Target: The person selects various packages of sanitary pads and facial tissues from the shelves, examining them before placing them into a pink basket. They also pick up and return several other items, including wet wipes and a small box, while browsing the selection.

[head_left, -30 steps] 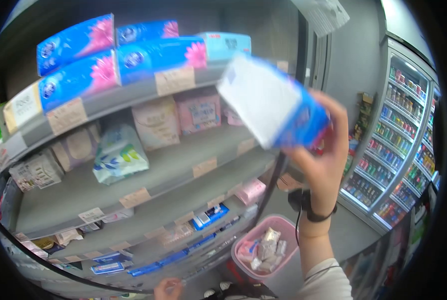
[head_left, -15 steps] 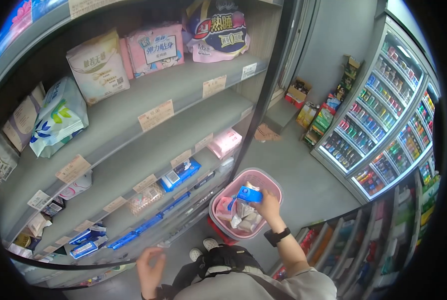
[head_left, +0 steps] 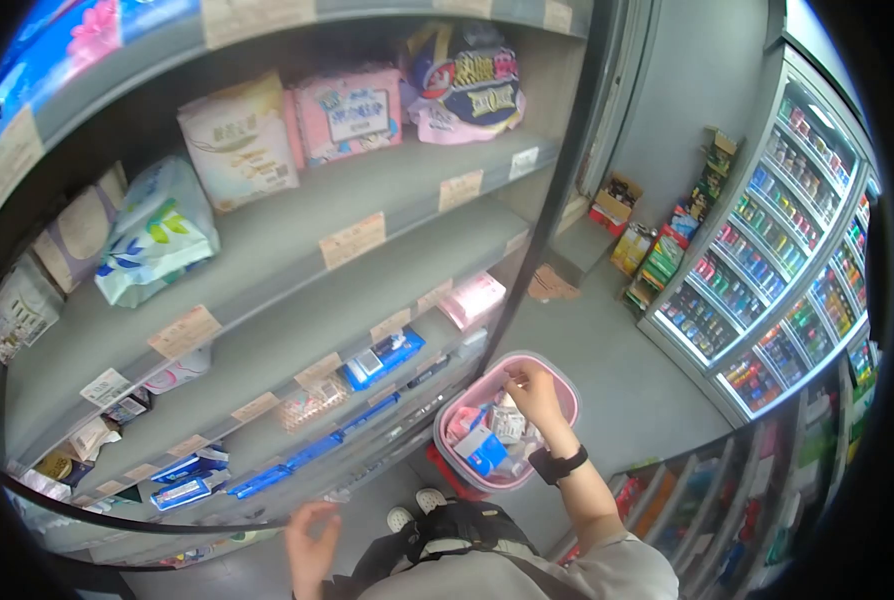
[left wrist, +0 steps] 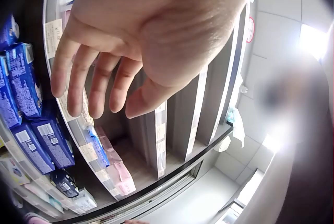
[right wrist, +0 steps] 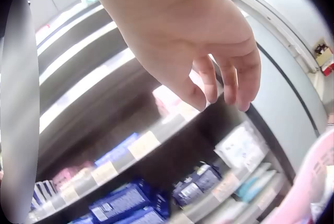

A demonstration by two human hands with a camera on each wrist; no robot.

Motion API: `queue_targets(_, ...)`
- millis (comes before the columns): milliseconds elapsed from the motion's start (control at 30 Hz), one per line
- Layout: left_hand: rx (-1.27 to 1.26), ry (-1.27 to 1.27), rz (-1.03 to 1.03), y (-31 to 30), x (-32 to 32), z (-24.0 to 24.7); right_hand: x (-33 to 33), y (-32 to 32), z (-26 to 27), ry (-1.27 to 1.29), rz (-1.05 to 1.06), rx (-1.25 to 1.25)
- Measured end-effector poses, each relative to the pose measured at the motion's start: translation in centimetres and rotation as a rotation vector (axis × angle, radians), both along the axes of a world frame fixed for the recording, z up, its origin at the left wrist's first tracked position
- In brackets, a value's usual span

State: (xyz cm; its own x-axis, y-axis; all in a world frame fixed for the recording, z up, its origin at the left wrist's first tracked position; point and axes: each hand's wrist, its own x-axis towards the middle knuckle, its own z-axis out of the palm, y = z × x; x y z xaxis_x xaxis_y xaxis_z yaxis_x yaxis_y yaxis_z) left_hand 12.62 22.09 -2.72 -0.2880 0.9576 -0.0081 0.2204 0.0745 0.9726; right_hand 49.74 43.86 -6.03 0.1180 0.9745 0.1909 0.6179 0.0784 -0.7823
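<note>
Above the pink basket (head_left: 570,400), my right hand (head_left: 537,397) hangs with its fingers bent loosely and nothing between them. A blue and white tissue pack (head_left: 482,450) lies in the basket on top of several other packs, among them a pink pack (head_left: 464,424) and a pale printed pack (head_left: 508,424). In the right wrist view the thumb and fingers (right wrist: 227,80) are spread apart over a background of shelves. My left hand (head_left: 312,538) is held low in front of the shelf unit; the left wrist view shows its fingers relaxed and the palm bare.
A shelf unit (head_left: 257,245) on the left holds wrapped packs, including a mint green pack (head_left: 162,232) and a dark purple pack (head_left: 467,85). Glass-door drink coolers (head_left: 767,250) stand at the right. Cartons (head_left: 617,200) sit by the back wall, and another stocked rack (head_left: 697,500) runs along the lower right.
My right hand brought the blue tissue pack down from upper shelf height into the basket and let go of it. The head view tilted down, and my left hand stayed low and empty.
</note>
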Motion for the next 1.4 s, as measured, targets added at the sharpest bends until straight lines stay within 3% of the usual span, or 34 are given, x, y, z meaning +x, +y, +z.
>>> queue_targets(167, -0.025, -0.05, -0.046, -1.0, 0.9, 4.4, -6.6, 1.3, 15.3, 0.165, 0.26, 0.424)
queue_targets(367, 0.036, -0.087, -0.027, -1.8, 0.4, 4.4, -14.0, -1.5, 37.0, -0.089, 0.482, 1.224)
queue_targets(433, 0.067, -0.09, -0.019, -2.2, 0.1, 3.8, -16.9, -1.1, 42.4, -0.097, 0.608, 1.324)
queue_targets(567, 0.088, -0.054, 0.053, -3.5, 0.1, 3.8, -23.1, 1.8, 50.0, -0.327, 0.615, 1.485)
queue_targets(700, 0.107, 0.063, 0.099, -4.6, 0.1, 4.1, -27.0, 3.2, 53.3, -0.475, 0.608, 1.428)
queue_targets(767, 0.083, -0.001, 0.116, -5.1, 0.0, 2.8, -27.4, 1.6, 54.4, -0.619, 0.665, 0.885)
queue_targets(833, 0.094, -0.007, 0.111, -5.7, -0.2, 2.3, -28.0, 3.2, 54.4, -0.578, 0.766, 0.923)
queue_targets(900, 0.101, -0.013, 0.103, -6.1, -0.3, 1.6, -28.2, 3.1, 54.2, -0.743, 0.576, 1.096)
queue_targets(1033, 0.068, -0.014, 0.097, -6.3, -0.6, 1.2, -28.4, 3.1, 53.4, -0.688, 0.498, 1.225)
queue_targets(1133, 0.074, 0.006, 0.064, -6.3, -0.7, 1.5, -28.8, 3.1, 53.3, -0.527, 0.751, 1.163)
queue_targets(1400, 0.067, -0.094, 0.035, -5.5, -0.2, 1.7, -29.0, 4.0, 51.4, -0.379, 0.717, 1.456)
